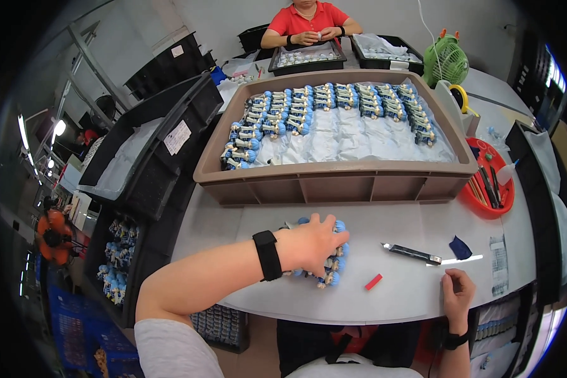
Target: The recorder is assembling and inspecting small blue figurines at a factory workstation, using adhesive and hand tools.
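My left hand (313, 244) reaches across the table and is closed over a cluster of small blue-haired figurines (335, 264), its fingers bent down around them. The palm hides part of the cluster; blue heads show along its right side and beyond the fingers. At the table's front edge on the right, my right hand (458, 291) is loosely curled with nothing visible in it. Between the hands lie a utility knife (412, 253), a small red stick-like piece (373, 281) and a dark blue scrap (460, 247).
Beyond the hands stands a large brown tray (334, 179) with rows of figurines on white film. Black bins (163, 157) crowd the left. A red basket (501, 205) of tools and a green fan (446, 60) are right. A co-worker in red (312, 22) handles a small piece opposite.
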Demonstrator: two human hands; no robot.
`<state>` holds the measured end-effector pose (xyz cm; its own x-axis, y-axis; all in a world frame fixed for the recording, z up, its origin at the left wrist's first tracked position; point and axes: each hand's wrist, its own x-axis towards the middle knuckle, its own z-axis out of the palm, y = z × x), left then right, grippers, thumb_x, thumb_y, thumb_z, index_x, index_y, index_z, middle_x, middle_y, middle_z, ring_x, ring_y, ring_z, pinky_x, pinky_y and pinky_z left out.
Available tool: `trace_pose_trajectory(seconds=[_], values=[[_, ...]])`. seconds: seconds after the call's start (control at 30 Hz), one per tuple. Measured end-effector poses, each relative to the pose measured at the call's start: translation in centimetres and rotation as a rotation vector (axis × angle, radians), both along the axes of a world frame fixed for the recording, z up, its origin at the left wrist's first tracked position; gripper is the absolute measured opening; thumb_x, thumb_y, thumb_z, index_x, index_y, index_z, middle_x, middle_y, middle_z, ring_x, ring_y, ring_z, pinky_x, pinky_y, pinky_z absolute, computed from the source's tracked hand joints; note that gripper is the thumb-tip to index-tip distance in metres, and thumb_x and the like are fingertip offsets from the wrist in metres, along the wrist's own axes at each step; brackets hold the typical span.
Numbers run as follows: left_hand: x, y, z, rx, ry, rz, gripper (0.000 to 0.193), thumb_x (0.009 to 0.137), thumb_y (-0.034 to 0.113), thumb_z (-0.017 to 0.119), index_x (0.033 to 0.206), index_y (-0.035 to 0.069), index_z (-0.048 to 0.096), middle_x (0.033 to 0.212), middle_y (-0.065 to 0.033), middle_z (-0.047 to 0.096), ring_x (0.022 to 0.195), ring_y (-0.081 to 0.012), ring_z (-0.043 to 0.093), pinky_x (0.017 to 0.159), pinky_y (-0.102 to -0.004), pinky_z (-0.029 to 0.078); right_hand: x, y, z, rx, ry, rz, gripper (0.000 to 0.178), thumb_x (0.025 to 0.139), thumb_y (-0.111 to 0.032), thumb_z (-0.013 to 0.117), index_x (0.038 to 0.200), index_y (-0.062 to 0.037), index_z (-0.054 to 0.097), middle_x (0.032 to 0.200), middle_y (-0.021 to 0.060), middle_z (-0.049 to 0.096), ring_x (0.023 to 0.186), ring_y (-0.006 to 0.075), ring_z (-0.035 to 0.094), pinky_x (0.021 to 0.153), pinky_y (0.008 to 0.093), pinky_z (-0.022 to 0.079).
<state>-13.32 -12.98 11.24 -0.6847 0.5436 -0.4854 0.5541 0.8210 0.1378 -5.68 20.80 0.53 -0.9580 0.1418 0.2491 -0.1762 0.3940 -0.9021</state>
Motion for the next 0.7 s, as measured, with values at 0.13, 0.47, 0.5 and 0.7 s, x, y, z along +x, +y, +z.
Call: trace_pose_trajectory(seconds=[0.13, 0.47, 0.5, 0.7], values=[[0.4, 0.0, 1.0, 0.017, -0.053, 0.052, 0.079, 0.06, 0.029, 0.077, 0.126, 0.016, 0.036, 0.116, -0.0216, 0.038, 0.103, -0.0455, 0.043, 0.081, -0.0478, 0.047, 0.0, 0.0, -0.2, -0.008, 0.017, -0.025, 0.006, 0.08, 0.002, 0.058, 0.086, 0.0046, 0.059, 0.072, 0.0032, 0.058, 0.064, 0.0065, 0.052, 0.058, 0.019, 0.041], [-11.2, -4.9, 9.9, 0.479, 0.235, 0.161, 0.059, 0.071, 0.025, 0.074, 0.121, 0.005, 0.05, 0.117, -0.0121, 0.056, 0.105, -0.0243, 0.054, 0.085, -0.0342, 0.046, 0.0, -0.4, 0.2, 0.064, 0.017, -0.091, 0.004, 0.078, 0.004, 0.057, 0.082, 0.0039, 0.058, 0.065, 0.0036, 0.053, 0.058, 0.0059, 0.047, 0.052, 0.0195, 0.036], [-12.9, -6.2, 10.0, 0.367, 0.348, 0.129, 0.06, 0.071, 0.023, 0.074, 0.123, 0.006, 0.049, 0.12, -0.0122, 0.054, 0.106, -0.0254, 0.053, 0.086, -0.0346, 0.045, -0.1, -0.5, 0.2, 0.06, 0.017, -0.093, 0.004, 0.077, 0.004, 0.057, 0.081, 0.0039, 0.058, 0.065, 0.0035, 0.053, 0.057, 0.0058, 0.047, 0.051, 0.0189, 0.036], [-21.1, -10.3, 6.2, 0.082, 0.33, 0.259, 0.072, 0.066, 0.019, 0.074, 0.129, 0.003, 0.041, 0.126, -0.0177, 0.047, 0.117, -0.03, 0.045, 0.097, -0.0336, 0.037, 0.1, -0.4, 0.6, 0.102, -0.05, -0.068, 0.005, 0.079, 0.003, 0.057, 0.083, 0.0037, 0.058, 0.073, 0.004, 0.055, 0.064, 0.0081, 0.051, 0.058, 0.0197, 0.041]])
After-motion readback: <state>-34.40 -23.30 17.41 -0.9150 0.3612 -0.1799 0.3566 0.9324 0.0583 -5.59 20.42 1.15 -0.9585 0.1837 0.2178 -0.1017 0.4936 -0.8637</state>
